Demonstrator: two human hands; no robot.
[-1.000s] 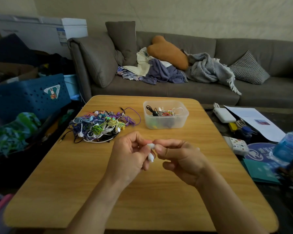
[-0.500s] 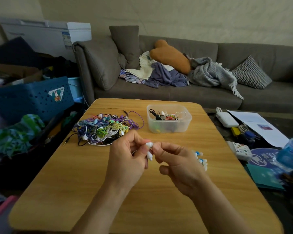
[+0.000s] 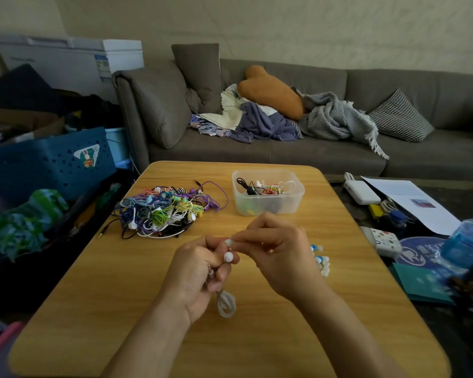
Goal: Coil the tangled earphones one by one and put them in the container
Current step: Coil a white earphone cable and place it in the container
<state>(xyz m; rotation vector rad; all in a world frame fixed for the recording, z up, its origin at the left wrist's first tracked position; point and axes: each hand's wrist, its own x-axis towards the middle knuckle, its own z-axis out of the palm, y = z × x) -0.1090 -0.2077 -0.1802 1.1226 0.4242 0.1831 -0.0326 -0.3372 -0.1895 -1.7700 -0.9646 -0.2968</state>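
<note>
Nearest, above the desk point(image 3: 120, 309), the left hand point(image 3: 195, 274) grips a white earphone point(image 3: 225, 302), its coil hanging below the fist and one bud poking out on top. The right hand point(image 3: 277, 252) pinches the other bud. This looks like the end of coiling; next, tuck the buds and carry it far-right to the container point(image 3: 268, 207). The tangle point(image 3: 164, 210) waits far-left

Her right hand point(image 3: 277, 257) hides most of the small blue-and-white earbuds point(image 3: 321, 261); the water bottle point(image 3: 467, 241) blurs at the frame's edge.
</note>
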